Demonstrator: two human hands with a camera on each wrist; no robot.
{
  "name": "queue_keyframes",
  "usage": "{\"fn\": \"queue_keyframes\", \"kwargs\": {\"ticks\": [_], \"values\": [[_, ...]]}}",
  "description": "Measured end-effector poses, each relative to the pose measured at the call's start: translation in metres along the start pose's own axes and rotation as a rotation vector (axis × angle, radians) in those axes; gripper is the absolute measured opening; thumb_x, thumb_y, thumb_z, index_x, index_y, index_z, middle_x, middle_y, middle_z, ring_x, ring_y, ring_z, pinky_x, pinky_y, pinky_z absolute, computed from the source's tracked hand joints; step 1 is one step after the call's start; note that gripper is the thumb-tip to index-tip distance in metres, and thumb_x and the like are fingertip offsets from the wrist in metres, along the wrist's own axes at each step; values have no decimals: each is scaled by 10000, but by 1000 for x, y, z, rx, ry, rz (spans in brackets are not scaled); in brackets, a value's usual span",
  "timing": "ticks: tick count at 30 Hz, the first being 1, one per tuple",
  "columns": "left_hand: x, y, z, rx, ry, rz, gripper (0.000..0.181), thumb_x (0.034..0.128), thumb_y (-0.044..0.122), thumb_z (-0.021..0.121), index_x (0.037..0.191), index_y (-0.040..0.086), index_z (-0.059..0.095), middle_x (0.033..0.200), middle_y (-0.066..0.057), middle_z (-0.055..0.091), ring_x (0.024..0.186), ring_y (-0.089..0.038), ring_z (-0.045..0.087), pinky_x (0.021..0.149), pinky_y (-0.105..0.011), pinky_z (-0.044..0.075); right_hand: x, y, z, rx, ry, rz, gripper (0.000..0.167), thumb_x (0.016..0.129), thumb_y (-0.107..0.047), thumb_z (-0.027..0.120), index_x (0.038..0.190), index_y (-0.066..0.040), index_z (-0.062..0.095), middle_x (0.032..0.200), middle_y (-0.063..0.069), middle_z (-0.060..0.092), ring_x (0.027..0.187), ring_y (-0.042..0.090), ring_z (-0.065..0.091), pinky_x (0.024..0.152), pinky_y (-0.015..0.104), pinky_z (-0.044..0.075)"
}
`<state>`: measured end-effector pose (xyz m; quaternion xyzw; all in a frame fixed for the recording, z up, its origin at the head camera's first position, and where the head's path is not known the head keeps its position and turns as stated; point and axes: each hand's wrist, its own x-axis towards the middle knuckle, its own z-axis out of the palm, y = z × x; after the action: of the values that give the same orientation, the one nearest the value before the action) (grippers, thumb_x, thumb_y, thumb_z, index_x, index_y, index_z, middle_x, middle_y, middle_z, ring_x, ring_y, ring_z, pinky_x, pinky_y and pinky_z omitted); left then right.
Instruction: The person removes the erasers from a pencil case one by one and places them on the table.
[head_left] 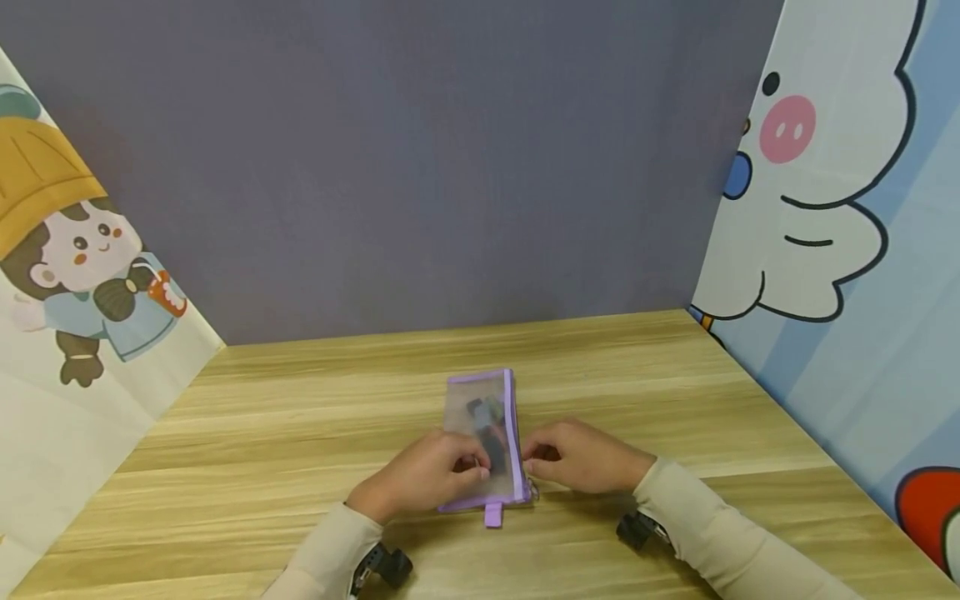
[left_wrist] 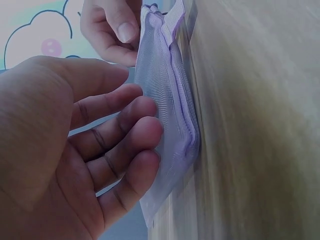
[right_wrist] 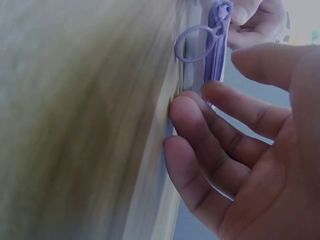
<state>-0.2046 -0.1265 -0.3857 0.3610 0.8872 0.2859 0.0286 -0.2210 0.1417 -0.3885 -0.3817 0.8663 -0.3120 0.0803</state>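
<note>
A translucent mesh zipper pouch [head_left: 461, 408] with purple trim lies flat on the wooden table. Dark objects [head_left: 491, 437] show through the mesh, their kind unclear. My left hand [head_left: 431, 475] is over its lower left part; in the left wrist view the loosely bent fingertips [left_wrist: 147, 132] are at the mesh, gripping nothing. Beside the zipper edge, my right hand [head_left: 585, 458] has its thumb apart from its bent fingers [right_wrist: 187, 117], which are near or touching that edge. The ring-shaped zipper pull [right_wrist: 180, 50] hangs at the near right corner, outside the fingers.
The wooden table [head_left: 300, 408] meets a grey back panel [head_left: 450, 167]. Cartoon-printed side walls stand left [head_left: 45, 400] and right [head_left: 825, 367]. A purple fabric tab [head_left: 492, 514] sticks out from the pouch's near end. Small black cameras [head_left: 393, 567] are strapped to both wrists.
</note>
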Motion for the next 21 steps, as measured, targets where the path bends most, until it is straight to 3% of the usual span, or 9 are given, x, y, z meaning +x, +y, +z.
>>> {"fn": "queue_keyframes", "kwargs": {"ticks": [10,21], "values": [[0,3,6,13,-7,18,59,923,249,717,930,191,715,790,185,604,721,9,564,672,-214,487,0,-4,2,-34,-6,-34,42,943,-257,706,925,-222,719,864,-165,598,797,46,556,720,260,478],[0,9,7,23,-16,27,68,914,224,722,856,235,688,749,188,579,691,6,543,636,-203,468,0,-6,3,-49,-22,-16,43,954,-252,694,945,-244,736,865,-172,583,801,43,543,715,253,471]]}}
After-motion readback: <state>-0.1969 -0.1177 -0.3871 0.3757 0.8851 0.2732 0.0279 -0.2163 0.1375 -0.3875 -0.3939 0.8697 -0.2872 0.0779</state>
